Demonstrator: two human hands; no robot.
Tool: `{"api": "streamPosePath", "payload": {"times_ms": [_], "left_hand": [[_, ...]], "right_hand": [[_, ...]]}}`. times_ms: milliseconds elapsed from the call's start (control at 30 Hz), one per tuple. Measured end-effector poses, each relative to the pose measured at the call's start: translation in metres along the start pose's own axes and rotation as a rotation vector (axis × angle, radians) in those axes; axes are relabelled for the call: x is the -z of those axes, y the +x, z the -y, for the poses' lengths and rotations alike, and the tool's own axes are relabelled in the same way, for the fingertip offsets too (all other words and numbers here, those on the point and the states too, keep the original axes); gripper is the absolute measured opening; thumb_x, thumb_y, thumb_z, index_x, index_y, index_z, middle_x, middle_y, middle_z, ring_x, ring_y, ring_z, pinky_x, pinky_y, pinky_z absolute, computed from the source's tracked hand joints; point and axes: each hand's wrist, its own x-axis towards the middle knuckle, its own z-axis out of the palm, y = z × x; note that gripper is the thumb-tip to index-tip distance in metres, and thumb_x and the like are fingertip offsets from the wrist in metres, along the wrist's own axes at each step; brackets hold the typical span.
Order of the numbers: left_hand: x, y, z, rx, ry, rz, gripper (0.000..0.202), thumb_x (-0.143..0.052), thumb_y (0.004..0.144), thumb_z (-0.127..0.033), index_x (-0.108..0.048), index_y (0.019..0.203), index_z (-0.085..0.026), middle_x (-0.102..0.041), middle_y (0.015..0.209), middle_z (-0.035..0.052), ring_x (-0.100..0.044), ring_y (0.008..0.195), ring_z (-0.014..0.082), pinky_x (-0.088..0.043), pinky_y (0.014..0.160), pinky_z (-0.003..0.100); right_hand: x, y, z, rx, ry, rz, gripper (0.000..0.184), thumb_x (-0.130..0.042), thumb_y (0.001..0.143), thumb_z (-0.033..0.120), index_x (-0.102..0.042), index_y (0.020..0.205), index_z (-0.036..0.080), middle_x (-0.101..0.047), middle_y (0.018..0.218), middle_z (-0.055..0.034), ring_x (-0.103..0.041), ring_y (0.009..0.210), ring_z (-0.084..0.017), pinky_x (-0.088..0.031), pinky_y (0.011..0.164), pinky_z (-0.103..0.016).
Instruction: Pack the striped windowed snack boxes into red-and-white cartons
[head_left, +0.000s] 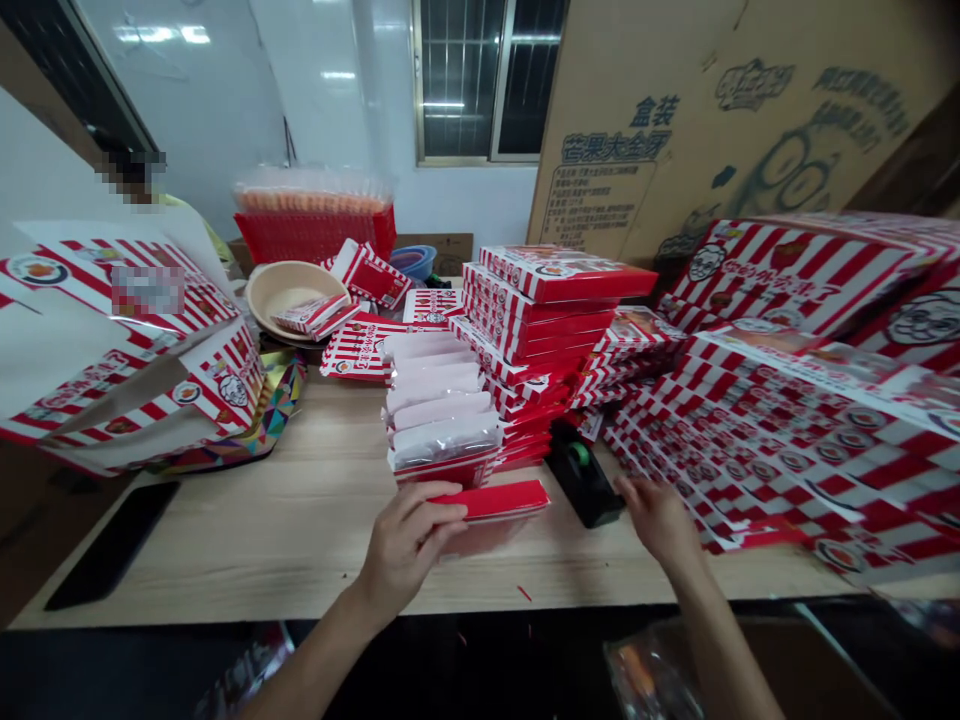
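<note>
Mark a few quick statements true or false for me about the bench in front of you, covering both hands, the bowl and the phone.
1. The left hand is holding a red flat carton. True.
2. The right hand is holding the black tape dispenser. False: it is apart from the dispenser, beside the stacked red-and-white striped flat cartons.
3. The beige bowl is empty. False: striped cartons lie in it.
4. A black smartphone lies on the wooden table. True.
</note>
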Motion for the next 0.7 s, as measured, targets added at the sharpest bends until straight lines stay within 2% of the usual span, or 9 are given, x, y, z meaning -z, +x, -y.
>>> {"api": "streamPosePath", "payload": {"times_ms": [67, 133, 200, 267, 367, 433, 567, 700], "left_hand": [[-0.005, -0.001, -0.002, 0.013, -0.007, -0.011, 0.013, -0.056, 0.083, -0.014, -0.064, 0.092, -0.019, -0.065, 0.101, 0.0098, -0.062, 0.092, 0.0179, -0.053, 0.077, 0.031], [-0.008, -0.001, -0.002, 0.022, -0.012, -0.008, 0.014, -0.055, 0.083, -0.013, -0.063, 0.093, -0.019, -0.064, 0.102, 0.0098, -0.062, 0.093, 0.0178, -0.052, 0.078, 0.031], [-0.009, -0.001, -0.001, 0.021, -0.009, -0.004, 0.014, -0.055, 0.083, -0.013, -0.062, 0.093, -0.019, -0.063, 0.102, 0.0095, -0.061, 0.093, 0.0176, -0.052, 0.078, 0.031], [-0.008, -0.002, 0.000, 0.018, 0.003, 0.004, 0.014, -0.055, 0.083, -0.013, -0.061, 0.094, -0.019, -0.062, 0.103, 0.0095, -0.061, 0.094, 0.0175, -0.052, 0.079, 0.031], [-0.008, -0.004, 0.000, 0.019, 0.039, 0.022, 0.016, -0.056, 0.082, -0.013, -0.059, 0.097, -0.018, -0.060, 0.105, 0.0098, -0.060, 0.096, 0.0170, -0.052, 0.079, 0.029], [-0.009, -0.003, -0.001, 0.005, 0.059, 0.030, 0.017, -0.057, 0.082, -0.012, -0.057, 0.098, -0.017, -0.059, 0.104, 0.0096, -0.060, 0.096, 0.0165, -0.052, 0.079, 0.028], [-0.013, -0.001, -0.009, -0.022, 0.060, 0.069, 0.016, -0.057, 0.082, -0.011, -0.057, 0.097, -0.018, -0.059, 0.103, 0.0089, -0.060, 0.094, 0.0154, -0.051, 0.078, 0.027], [-0.016, 0.001, -0.017, -0.015, 0.058, 0.092, 0.015, -0.056, 0.082, -0.011, -0.057, 0.096, -0.018, -0.060, 0.103, 0.0086, -0.059, 0.094, 0.0156, -0.051, 0.078, 0.028]], "right_hand": [[0.008, 0.011, -0.015, -0.090, 0.004, 0.111, 0.028, -0.069, 0.056, 0.045, -0.067, 0.056, 0.016, -0.056, 0.044, -0.0031, -0.052, 0.044, -0.018, -0.042, 0.042, -0.030], [0.012, 0.015, -0.022, -0.167, 0.032, 0.186, 0.028, -0.070, 0.054, 0.044, -0.068, 0.059, 0.016, -0.056, 0.044, -0.0020, -0.047, 0.038, -0.014, -0.035, 0.035, -0.026], [0.014, 0.014, -0.024, -0.221, 0.086, 0.229, 0.030, -0.073, 0.051, 0.043, -0.069, 0.062, 0.016, -0.063, 0.054, -0.0041, -0.052, 0.042, -0.014, -0.039, 0.036, -0.024], [0.018, 0.009, -0.027, -0.248, 0.162, 0.239, 0.033, -0.075, 0.048, 0.045, -0.068, 0.064, 0.017, -0.066, 0.065, -0.0058, -0.059, 0.051, -0.017, -0.049, 0.045, -0.029], [0.018, -0.006, -0.037, -0.246, 0.263, 0.195, 0.040, -0.074, 0.047, 0.054, -0.066, 0.064, 0.018, -0.067, 0.070, -0.0056, -0.065, 0.065, -0.022, -0.055, 0.063, -0.038], [0.014, -0.016, -0.046, -0.234, 0.295, 0.134, 0.042, -0.073, 0.045, 0.057, -0.064, 0.061, 0.019, -0.066, 0.068, -0.0040, -0.065, 0.068, -0.022, -0.055, 0.067, -0.039], [0.003, -0.024, -0.059, -0.224, 0.294, 0.003, 0.037, -0.075, 0.044, 0.052, -0.061, 0.055, 0.019, -0.063, 0.059, -0.0018, -0.060, 0.059, -0.019, -0.053, 0.058, -0.033], [0.003, -0.039, -0.052, -0.233, 0.289, -0.074, 0.033, -0.077, 0.049, 0.044, -0.059, 0.051, 0.017, -0.057, 0.048, -0.0014, -0.053, 0.046, -0.015, -0.045, 0.047, -0.028]]}}
